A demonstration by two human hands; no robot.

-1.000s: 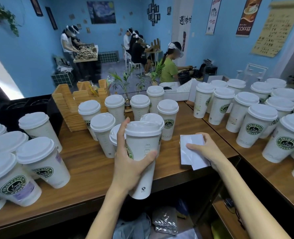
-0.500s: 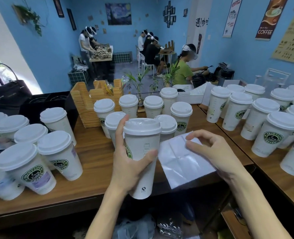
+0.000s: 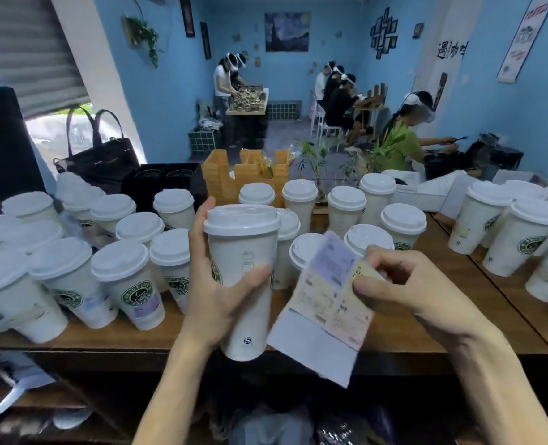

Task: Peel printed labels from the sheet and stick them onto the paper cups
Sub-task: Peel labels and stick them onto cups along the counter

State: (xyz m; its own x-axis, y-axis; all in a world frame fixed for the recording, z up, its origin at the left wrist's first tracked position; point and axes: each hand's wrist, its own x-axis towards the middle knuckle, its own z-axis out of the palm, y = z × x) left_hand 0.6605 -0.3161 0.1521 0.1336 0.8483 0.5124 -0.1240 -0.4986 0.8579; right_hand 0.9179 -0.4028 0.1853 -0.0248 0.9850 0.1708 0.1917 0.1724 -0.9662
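My left hand (image 3: 216,292) grips a tall white lidded paper cup (image 3: 245,248) and holds it upright above the front edge of the wooden counter (image 3: 443,303). Its blank side with small check boxes faces me. Just right of the cup, my right hand (image 3: 404,284) pinches the label sheet (image 3: 325,303) at its upper right edge. The sheet hangs tilted, with pale purple, yellow and pink printed labels facing me and bare white backing at its lower end.
Several lidded cups crowd the counter: a group on the left (image 3: 128,281), a cluster behind the held cup (image 3: 346,210), more on the right (image 3: 517,239). Wooden holders (image 3: 231,178) and a black handbag (image 3: 102,159) stand behind. People work at tables beyond.
My right hand has lifted the sheet off the counter and turned it so the printed labels face me. The view has swung left. My left hand keeps holding the same cup.
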